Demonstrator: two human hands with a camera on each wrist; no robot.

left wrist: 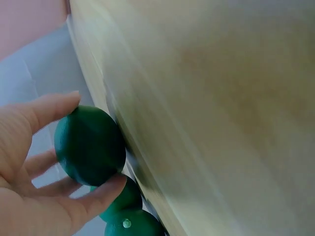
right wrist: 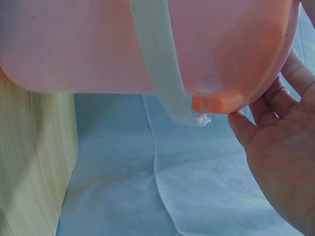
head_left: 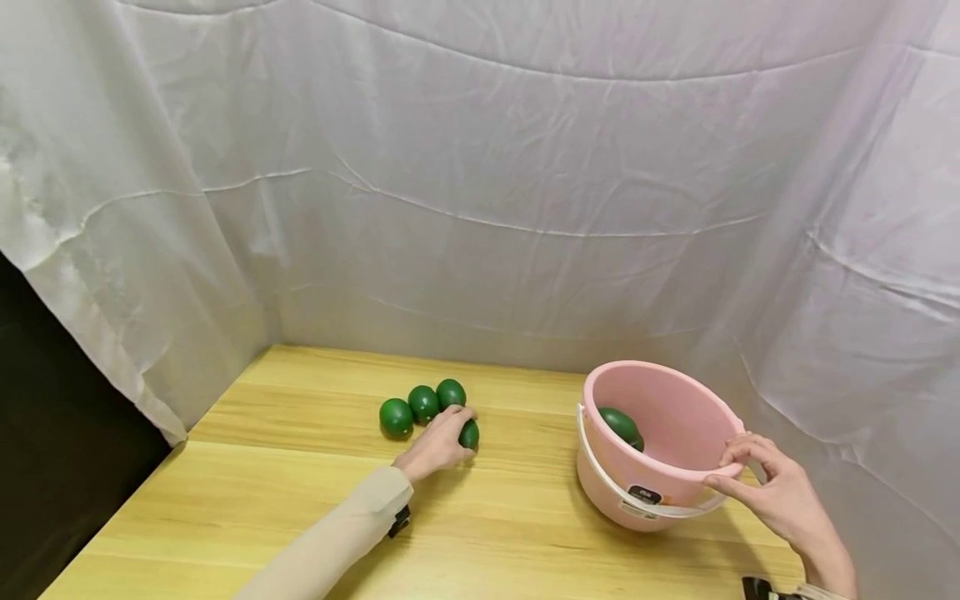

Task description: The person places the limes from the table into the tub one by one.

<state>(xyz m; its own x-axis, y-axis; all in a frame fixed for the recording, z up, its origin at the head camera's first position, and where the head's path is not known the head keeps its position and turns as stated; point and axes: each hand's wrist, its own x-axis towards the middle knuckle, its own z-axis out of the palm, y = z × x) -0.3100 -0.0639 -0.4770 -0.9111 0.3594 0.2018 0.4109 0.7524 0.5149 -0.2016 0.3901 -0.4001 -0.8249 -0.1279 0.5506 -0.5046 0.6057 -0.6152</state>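
My left hand [head_left: 438,446] is at the middle of the wooden table, its thumb and fingers round a dark green, avocado-like fruit [left wrist: 91,146]. In the left wrist view the fruit sits between thumb and fingertips, close to the tabletop. Three similar green fruits [head_left: 423,404] lie in a slanting row just beyond that hand. To the right stands a pink bucket [head_left: 697,408], with at least one green fruit [head_left: 621,427] inside; its near wall hides part of the bottom. My right hand [head_left: 783,492] pinches the bucket's rim at the right.
A white handle [head_left: 637,496] hangs down the bucket's near side. The wooden table [head_left: 247,500] ends at a pale cloth curtain [head_left: 480,183] along the back and sides. At far left a dark area [head_left: 45,433] lies beyond the table edge.
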